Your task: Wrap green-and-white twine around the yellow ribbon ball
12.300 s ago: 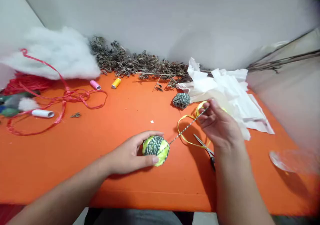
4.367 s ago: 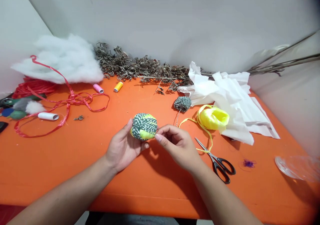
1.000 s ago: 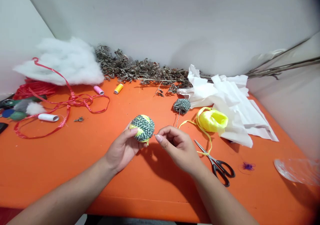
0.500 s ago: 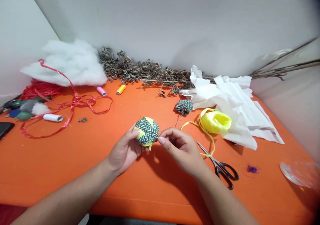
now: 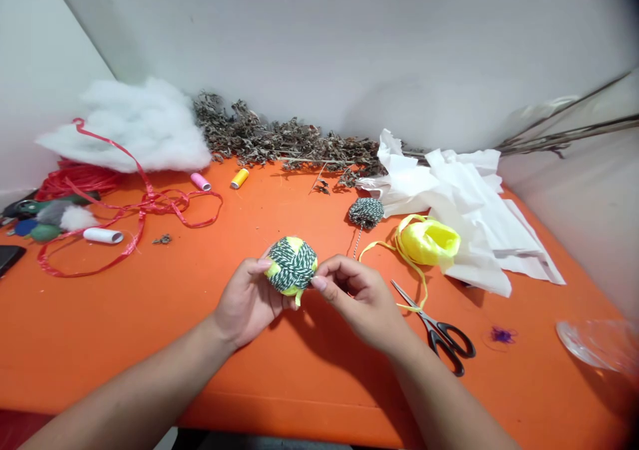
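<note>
A ball (image 5: 291, 265) wound with green-and-white cord (image 5: 284, 253) over yellow material is held above the orange bench (image 5: 150, 343), clamped between the thumb and fingers of the left hand (image 5: 247, 303). A short yellow tail (image 5: 298, 298) is noted at its lower edge, just beside the right fingertips. The thumb and forefinger of the right hand (image 5: 359, 300) are closed together on the cord at the ball's right side. A skein (image 5: 366, 212) of matching cord is located beyond the right fingers, with a strand led down toward them. To the right of those fingers, scissors (image 5: 432, 323) are laid with the blades pointed away; a purple thread tangle (image 5: 502, 335) is found farther right. A yellow ribbon roll (image 5: 419, 240) is placed beyond and right of the same fingers, near white sheets (image 5: 464, 197). Beyond and left of the left fingers, red ribbon (image 5: 142, 220) is strewn in loops.
</note>
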Available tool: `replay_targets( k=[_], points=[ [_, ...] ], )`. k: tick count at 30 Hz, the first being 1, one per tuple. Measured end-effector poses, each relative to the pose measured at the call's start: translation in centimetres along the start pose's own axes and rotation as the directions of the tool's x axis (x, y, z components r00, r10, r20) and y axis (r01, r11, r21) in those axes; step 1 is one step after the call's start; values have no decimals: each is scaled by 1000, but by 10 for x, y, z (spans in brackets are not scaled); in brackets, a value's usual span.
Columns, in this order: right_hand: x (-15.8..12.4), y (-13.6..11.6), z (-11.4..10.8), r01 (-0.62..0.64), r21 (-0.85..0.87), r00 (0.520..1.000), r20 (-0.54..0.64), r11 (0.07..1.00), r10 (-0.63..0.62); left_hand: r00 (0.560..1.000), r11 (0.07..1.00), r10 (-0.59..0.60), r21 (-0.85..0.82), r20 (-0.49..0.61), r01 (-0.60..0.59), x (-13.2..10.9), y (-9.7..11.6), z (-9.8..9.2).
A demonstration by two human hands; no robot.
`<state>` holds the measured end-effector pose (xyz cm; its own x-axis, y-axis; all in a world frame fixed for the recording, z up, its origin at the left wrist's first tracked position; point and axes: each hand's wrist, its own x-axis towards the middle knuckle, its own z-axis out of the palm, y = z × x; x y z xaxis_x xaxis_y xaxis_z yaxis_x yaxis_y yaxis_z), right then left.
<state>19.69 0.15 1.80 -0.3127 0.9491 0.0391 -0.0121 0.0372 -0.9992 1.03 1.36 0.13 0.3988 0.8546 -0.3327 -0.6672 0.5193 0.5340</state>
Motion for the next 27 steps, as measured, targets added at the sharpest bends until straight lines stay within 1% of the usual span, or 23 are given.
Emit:
replay_targets(
  k=[3,8,12,15,21,27],
  points=[
    [1,1,0,1,-10,1000,-5,1000,-1,1000,1000,12,21,13,-13,-1,0,-1],
    [2,4,0,3,25,1000,-1,1000,-3,998,991,56,120,23,-59,-2,-3,-1],
    [1,3,-1,-2,21,1000,-9,1000,2,998,987,55,148,20,-57,-3,-4,0],
    [0,1,-1,11,-27,1000,-19,1000,-11,998,986,56,155,27,-60,-4,-3,-1],
    [0,-1,-4,37,-189,998,-51,981,-47,998,991,61,120,17,-63,-2,-2,-2],
    [1,-2,-7,73,-217,993,-70,973,-90,999,994,43,104,19,-44,-1,-3,-2]
  ],
)
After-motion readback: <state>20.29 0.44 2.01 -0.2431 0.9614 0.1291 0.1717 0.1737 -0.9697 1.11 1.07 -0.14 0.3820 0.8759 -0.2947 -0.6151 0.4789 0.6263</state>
